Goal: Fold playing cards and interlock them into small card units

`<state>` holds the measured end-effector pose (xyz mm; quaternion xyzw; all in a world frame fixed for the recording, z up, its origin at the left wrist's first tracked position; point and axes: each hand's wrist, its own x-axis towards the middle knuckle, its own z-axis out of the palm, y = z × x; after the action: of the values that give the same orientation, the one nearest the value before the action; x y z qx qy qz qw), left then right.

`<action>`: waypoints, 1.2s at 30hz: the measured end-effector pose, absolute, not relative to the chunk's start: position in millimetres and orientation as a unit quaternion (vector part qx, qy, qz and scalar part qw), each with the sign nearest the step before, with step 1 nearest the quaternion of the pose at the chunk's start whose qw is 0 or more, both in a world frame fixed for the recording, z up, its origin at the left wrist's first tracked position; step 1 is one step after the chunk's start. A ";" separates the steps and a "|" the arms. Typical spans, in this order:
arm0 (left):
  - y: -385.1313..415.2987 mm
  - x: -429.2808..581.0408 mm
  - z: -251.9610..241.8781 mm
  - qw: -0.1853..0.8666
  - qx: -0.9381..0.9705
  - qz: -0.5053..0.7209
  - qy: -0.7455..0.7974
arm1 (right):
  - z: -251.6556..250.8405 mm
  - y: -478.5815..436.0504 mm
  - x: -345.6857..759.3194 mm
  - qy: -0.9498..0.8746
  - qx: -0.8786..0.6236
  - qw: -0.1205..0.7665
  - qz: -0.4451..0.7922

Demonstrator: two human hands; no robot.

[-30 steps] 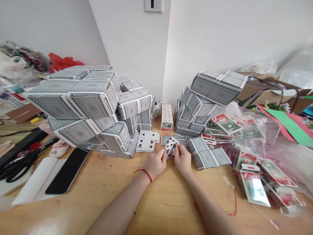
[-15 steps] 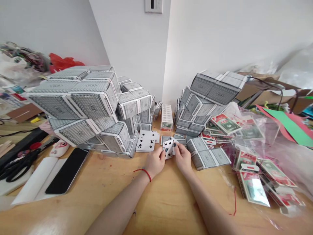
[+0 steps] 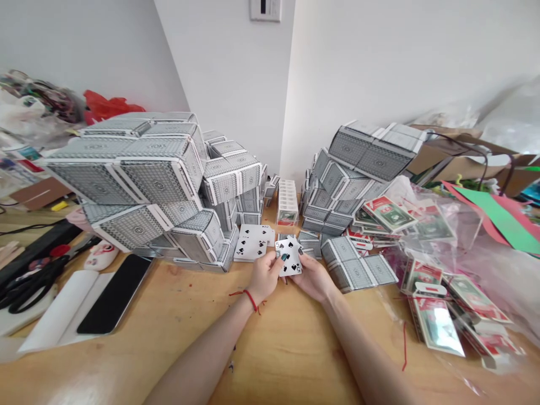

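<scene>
Both my hands meet over the wooden table [image 3: 295, 349] and hold a small spade playing card [image 3: 289, 259] face up between them. My left hand [image 3: 264, 277], with a red string round its wrist, pinches the card's left edge with a thumb on top. My right hand [image 3: 313, 278] supports the card from below and to the right, its fingers curled. Just behind the hands lies a face-up pile of cards [image 3: 253, 242]. Loose grey-backed card cubes [image 3: 358, 270] lie to the right of my right hand.
A large stack of grey card cubes [image 3: 143, 180] rises at the left, a smaller one [image 3: 358, 163] at the right. Packaged card decks in plastic [image 3: 439, 315] spread at the right. A black phone [image 3: 113, 292] on a white booklet and scissors [image 3: 25, 284] lie at the left.
The card has turned from folded and tilted to flat and face up. Both hands shifted slightly left and nearer to me.
</scene>
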<state>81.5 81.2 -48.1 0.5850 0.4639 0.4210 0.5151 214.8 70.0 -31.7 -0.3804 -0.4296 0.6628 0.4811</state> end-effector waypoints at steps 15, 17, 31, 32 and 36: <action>71.2 78.2 -41.6 0.157 0.768 0.350 0.513 | -50.3 68.5 212.5 -0.581 -0.563 0.494 0.320; 70.3 77.0 -37.0 0.147 0.761 0.382 0.504 | -50.0 66.7 210.9 -0.570 -0.558 0.484 0.360; 77.5 85.7 -32.5 0.695 0.437 0.409 0.398 | -47.4 61.0 202.5 -0.585 -0.480 0.419 0.503; 78.2 85.4 -33.1 0.702 0.419 0.413 0.401 | -47.1 60.9 202.3 -0.587 -0.473 0.419 0.507; 80.7 85.4 -37.4 0.713 0.362 0.438 0.411 | -44.9 61.1 202.3 -0.610 -0.439 0.415 0.512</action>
<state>85.4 80.7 -37.4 0.3623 0.4109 0.4378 0.7129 202.3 61.1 -44.9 -0.4394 -0.6099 0.5123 0.4153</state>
